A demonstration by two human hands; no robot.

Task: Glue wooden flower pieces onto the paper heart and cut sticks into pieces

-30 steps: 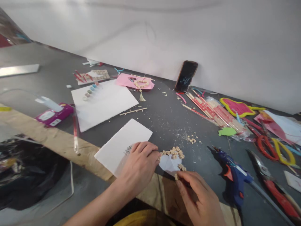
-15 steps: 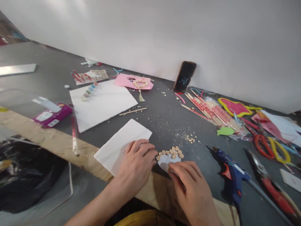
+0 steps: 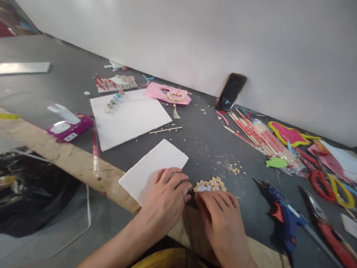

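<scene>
A small light-grey paper piece (image 3: 205,188) lies at the table's front edge, its far rim covered with small pale wooden bits (image 3: 213,181). My right hand (image 3: 223,219) bends over its near side, fingers together and thumb closed towards them. What lies between those fingertips is hidden. My left hand (image 3: 169,197) rests partly on a white sheet (image 3: 156,163), its fingers loosely bent and slightly apart, tips close to the piece's left side. It shows nothing in its grasp.
Loose bits (image 3: 235,169) lie beyond the piece. To the right are a blue glue gun (image 3: 287,219), red-handled pliers (image 3: 326,223) and scissors (image 3: 322,184). A phone (image 3: 231,91) leans on the wall. Paint pots (image 3: 113,101) stand on a larger white sheet (image 3: 131,123).
My right hand has moved further over the paper piece and covers more of its near part. My left hand stays beside it. The whole view has shifted slightly.
</scene>
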